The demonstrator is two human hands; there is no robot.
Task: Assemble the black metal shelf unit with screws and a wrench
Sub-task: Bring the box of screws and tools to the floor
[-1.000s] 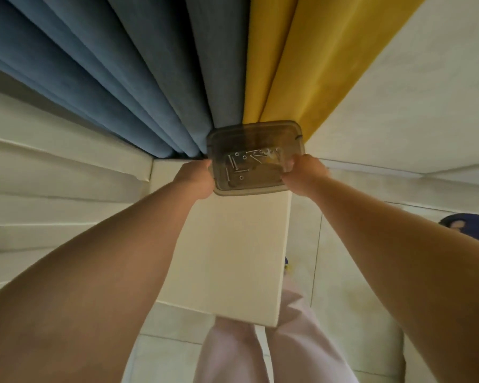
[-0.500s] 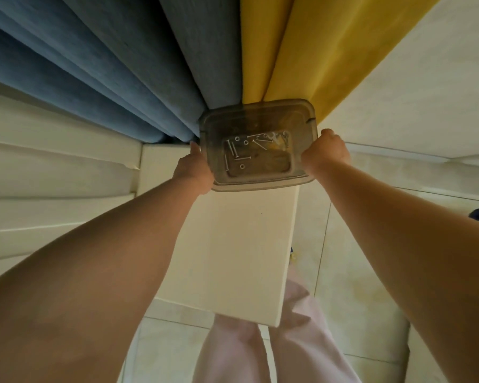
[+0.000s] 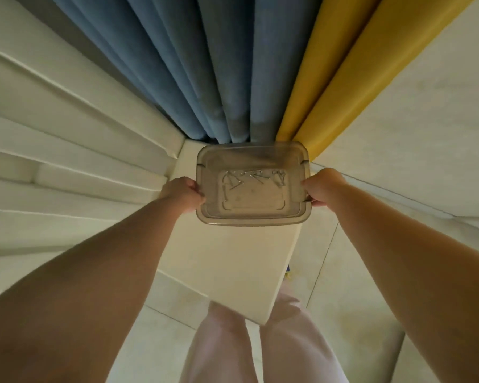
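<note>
Screws (image 3: 253, 176) for the shelf unit lie loose inside a smoky transparent plastic box (image 3: 252, 186), gathered toward its far side, and the box is at the far end of a cream-coloured narrow surface (image 3: 233, 261), maybe a cabinet top or a ledge, close to the place where the curtains come down. In the head view, which is the only view, the left hand (image 3: 181, 193) grips the left rim of the box with curled fingers, and the right hand (image 3: 322, 189) grips the right rim in the same way, so both hands are closed on the box and neither one is free. I cannot tell if the box rests on the surface or is a little above it. To do this step well, I think the box must stay level and be carried with both hands at equal height, because the small parts will slide and can fall out if it tilts; a lid is not clearly visible. No shelf part and no wrench is visible. Around the surface, blue-grey curtains (image 3: 205, 78) and yellow curtains (image 3: 343, 64) hang behind it, pale panels (image 3: 53, 134) stand at the left edge, and light floor tiles (image 3: 343, 299) are below, where the person's legs in light trousers (image 3: 260, 355) stand just beside the near corner.
</note>
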